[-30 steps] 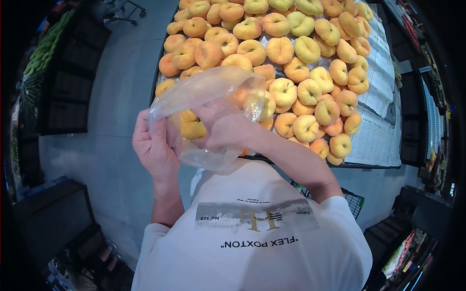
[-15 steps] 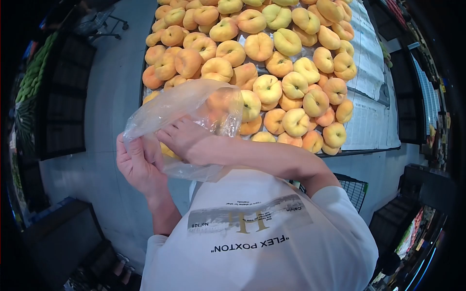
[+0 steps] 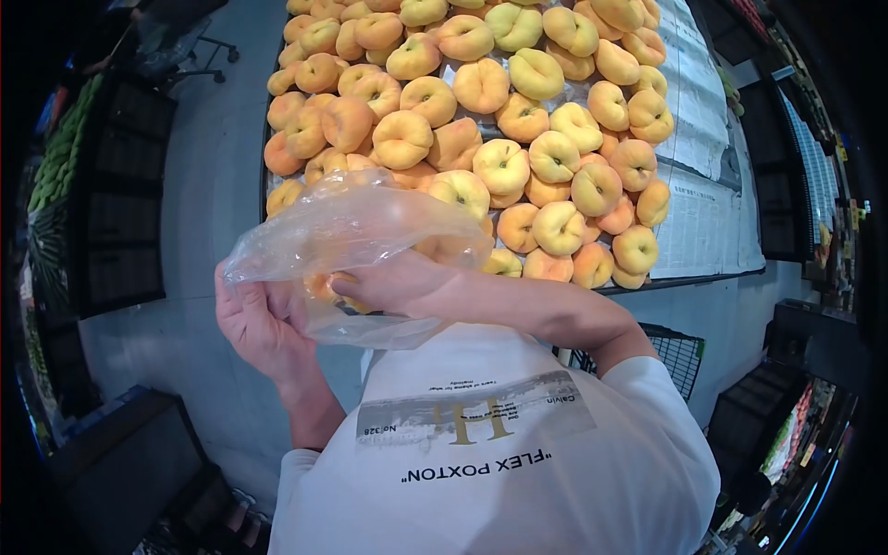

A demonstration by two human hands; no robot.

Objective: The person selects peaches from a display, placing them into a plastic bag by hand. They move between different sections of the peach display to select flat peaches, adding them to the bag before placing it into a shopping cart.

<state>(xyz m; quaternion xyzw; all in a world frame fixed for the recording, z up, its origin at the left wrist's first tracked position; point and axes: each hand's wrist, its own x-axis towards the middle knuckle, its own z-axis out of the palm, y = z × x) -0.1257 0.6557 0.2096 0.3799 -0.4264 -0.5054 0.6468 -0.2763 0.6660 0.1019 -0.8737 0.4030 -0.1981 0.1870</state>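
My left hand (image 3: 264,319) is closed on the rim of a clear plastic bag (image 3: 314,236) at the left. Inside the bag's mouth is my right hand (image 3: 393,282), with one fingertip beside an orange-yellow peach (image 3: 319,289) low in the bag. The other fingers of that hand are hidden by plastic and the hand itself, so its grip is unclear. Beyond the bag, many flat yellow-orange peaches (image 3: 500,166) lie piled on the display table (image 3: 703,217).
Newspaper sheets (image 3: 694,111) cover the table's right side. A black wire basket (image 3: 675,361) stands below its near edge. Dark crates (image 3: 129,185) with green produce line the left, and a cart (image 3: 208,55) is at the upper left. A dark shelf unit stands at right.
My right hand has shifted slightly right and down in the bag, and its fingers now point lower. The bag's upper edge has sagged and spread right. The view has shifted slightly.
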